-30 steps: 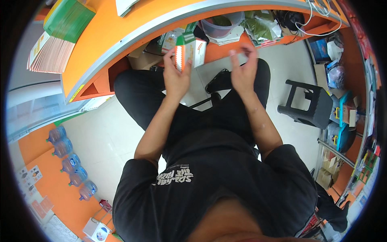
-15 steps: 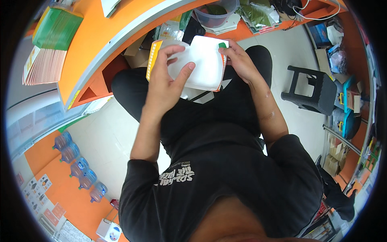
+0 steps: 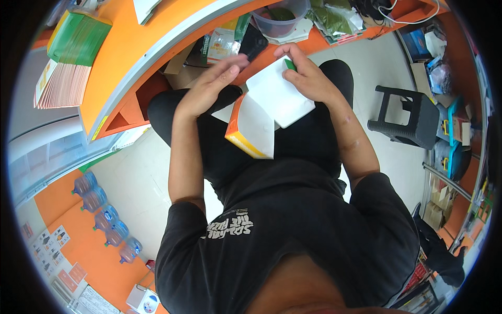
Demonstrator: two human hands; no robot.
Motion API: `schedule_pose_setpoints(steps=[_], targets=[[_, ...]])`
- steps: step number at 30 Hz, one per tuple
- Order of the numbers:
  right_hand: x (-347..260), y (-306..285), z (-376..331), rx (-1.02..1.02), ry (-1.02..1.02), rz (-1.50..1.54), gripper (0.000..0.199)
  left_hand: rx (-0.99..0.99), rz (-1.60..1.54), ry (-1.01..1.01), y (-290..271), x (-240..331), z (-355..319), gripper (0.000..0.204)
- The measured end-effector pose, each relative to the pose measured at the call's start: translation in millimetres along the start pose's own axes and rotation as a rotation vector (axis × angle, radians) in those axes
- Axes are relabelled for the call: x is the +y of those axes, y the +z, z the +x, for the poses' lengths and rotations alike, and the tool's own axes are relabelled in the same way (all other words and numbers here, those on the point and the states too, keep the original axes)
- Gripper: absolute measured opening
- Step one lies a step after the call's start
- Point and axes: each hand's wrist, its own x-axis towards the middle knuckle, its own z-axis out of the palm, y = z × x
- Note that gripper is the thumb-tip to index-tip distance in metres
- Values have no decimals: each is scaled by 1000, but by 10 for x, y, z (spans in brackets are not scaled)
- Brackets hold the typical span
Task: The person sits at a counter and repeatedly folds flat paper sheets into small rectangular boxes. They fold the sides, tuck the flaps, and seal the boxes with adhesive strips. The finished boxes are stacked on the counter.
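A folded paperboard carton [image 3: 280,94] is above my lap, its white inside facing up. One flap with an orange and yellow outer face [image 3: 251,128] stands up toward my body. My right hand [image 3: 311,78] pinches the carton's far right edge beside a small green patch, thumb on the white face. My left hand [image 3: 206,89] is off the carton, to its left, fingers stretched out and a little smeared by motion. The carton's underside is hidden.
An orange counter [image 3: 130,36] curves ahead, bearing a stack of green-and-orange folded cartons [image 3: 76,57]. A clear plastic tub [image 3: 282,23] stands beyond my hands. A black stool [image 3: 405,118] is at right; several blue water bottles [image 3: 107,217] stand at left.
My left hand has let go of the carton and moved away from it. The carton has turned, and its orange-yellow flap has swung toward my body. My right hand keeps its hold.
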Motion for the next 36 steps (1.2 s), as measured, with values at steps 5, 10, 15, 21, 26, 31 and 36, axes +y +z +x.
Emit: schedule_pose_setpoints(steps=[5, 10, 15, 21, 26, 31, 36], targets=[[-11, -3, 132, -38, 98, 262, 34, -158, -688, -236, 347, -282, 102, 51], [137, 97, 254, 379, -337, -168, 28, 44, -700, -247, 523, -328, 173, 47], [-90, 173, 101, 586, 120, -126, 32, 321, -550, -110, 669, -346, 212, 42], [129, 361, 146, 289, 112, 282, 30, 593, -325, 7, 978, -508, 314, 33], [245, 282, 190, 226, 143, 254, 21, 568, -174, 116, 1133, -401, 210, 45], [97, 163, 158, 103, 211, 480, 20, 541, -244, 96, 942, -364, 55, 39], [12, -68, 35, -155, 142, 250, 19, 527, 151, 252, 474, -111, 12, 30]])
